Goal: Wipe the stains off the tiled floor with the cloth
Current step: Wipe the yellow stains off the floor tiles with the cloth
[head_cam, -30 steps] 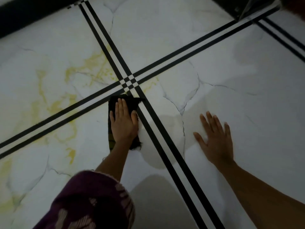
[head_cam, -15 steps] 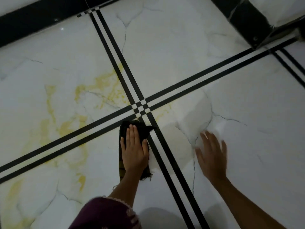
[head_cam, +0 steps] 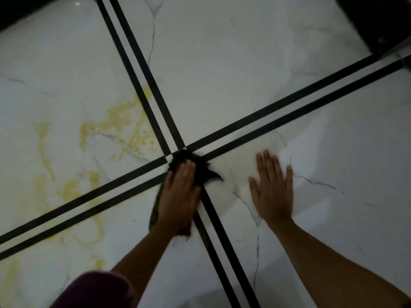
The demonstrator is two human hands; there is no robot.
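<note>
A dark cloth [head_cam: 201, 168] lies on the white marble-look tiled floor [head_cam: 233, 74], right at the crossing of the black double stripes [head_cam: 178, 150]. My left hand [head_cam: 179, 196] presses flat on the cloth with straight fingers and covers most of it. My right hand [head_cam: 272, 190] lies flat on the bare tile to the right, fingers spread, touching no cloth. Yellow stains [head_cam: 124, 123] spread over the tile to the upper left of the cloth, and more yellow marks [head_cam: 73, 190] run across the stripes at the left.
A dark band [head_cam: 26, 10] borders the floor at the top left. A dark block [head_cam: 378, 21] stands at the top right corner. My dark red sleeve [head_cam: 93, 290] fills the bottom left. Thin grey veins cross the tiles.
My left hand has pushed the cloth forward and to the right, onto the stripe crossing; the cloth is bunched more. My right hand stays flat on the tile beside it.
</note>
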